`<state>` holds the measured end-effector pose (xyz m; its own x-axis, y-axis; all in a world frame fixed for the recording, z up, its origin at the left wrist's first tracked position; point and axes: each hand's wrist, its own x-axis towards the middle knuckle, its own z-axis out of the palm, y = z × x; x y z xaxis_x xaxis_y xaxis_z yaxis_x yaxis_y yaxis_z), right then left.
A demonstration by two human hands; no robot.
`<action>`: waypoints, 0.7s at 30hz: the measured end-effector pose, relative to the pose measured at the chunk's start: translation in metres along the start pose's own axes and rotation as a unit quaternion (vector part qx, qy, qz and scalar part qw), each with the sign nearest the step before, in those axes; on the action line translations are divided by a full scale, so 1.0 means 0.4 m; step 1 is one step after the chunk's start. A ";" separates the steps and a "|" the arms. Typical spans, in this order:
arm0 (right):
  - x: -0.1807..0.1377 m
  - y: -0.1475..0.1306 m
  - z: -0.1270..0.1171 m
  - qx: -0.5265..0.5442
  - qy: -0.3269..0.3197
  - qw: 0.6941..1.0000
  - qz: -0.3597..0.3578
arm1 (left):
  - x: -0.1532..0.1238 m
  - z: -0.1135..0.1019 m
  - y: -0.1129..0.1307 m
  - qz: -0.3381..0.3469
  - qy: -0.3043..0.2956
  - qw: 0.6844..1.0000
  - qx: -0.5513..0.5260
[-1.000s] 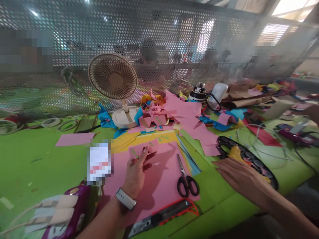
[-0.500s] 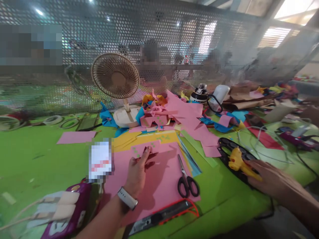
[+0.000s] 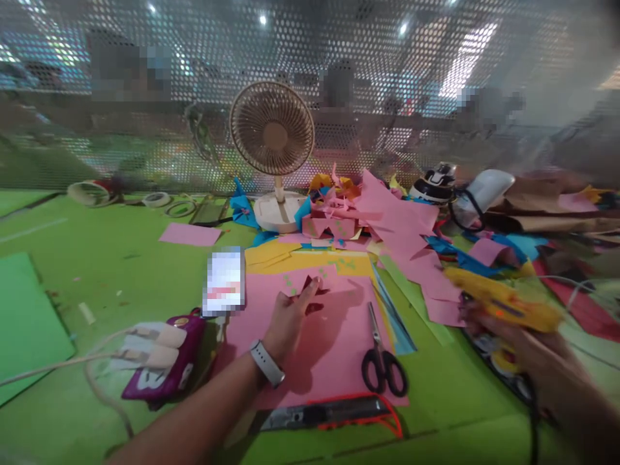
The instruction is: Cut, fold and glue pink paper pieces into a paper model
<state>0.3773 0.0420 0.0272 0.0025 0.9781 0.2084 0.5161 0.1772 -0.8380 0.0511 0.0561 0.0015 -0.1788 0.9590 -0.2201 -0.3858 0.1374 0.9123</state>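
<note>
My left hand [image 3: 289, 323], a pale watch strap on its wrist, pinches a pink paper strip [image 3: 330, 272] with small green marks. The strip lies over a larger pink sheet [image 3: 339, 349]. My right hand [image 3: 513, 336] is wrapped round a yellow glue gun [image 3: 508, 300], nozzle pointing left, raised above a black tray [image 3: 498, 365]; motion blurs it slightly. Black-handled scissors [image 3: 382, 365] rest on the pink sheet between my hands. A utility knife [image 3: 324, 413] with a red cord lies along its near edge.
A small fan [image 3: 274, 132] stands at the back beside heaped paper scraps [image 3: 387, 213]. On the left are a phone [image 3: 223, 281], a purple power strip [image 3: 169, 365] with cables, and a green sheet [image 3: 29, 316]. Tape rolls [image 3: 155, 199] sit behind. A perforated screen [image 3: 194, 64] closes the back.
My right hand has lifted the glue gun off the black tray and turned its nozzle left. My left hand keeps its hold on the strip. The head view has swung left.
</note>
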 end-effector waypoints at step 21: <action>0.009 -0.053 0.276 0.248 -0.220 0.930 0.161 | 0.001 0.005 0.001 0.025 -0.009 0.993 0.114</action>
<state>0.2721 0.0538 -0.0100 -0.3179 0.9204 -0.2278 0.0898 -0.2100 -0.9736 0.0529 0.0571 0.0025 -0.1761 0.9700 -0.1679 -0.1618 0.1397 0.9769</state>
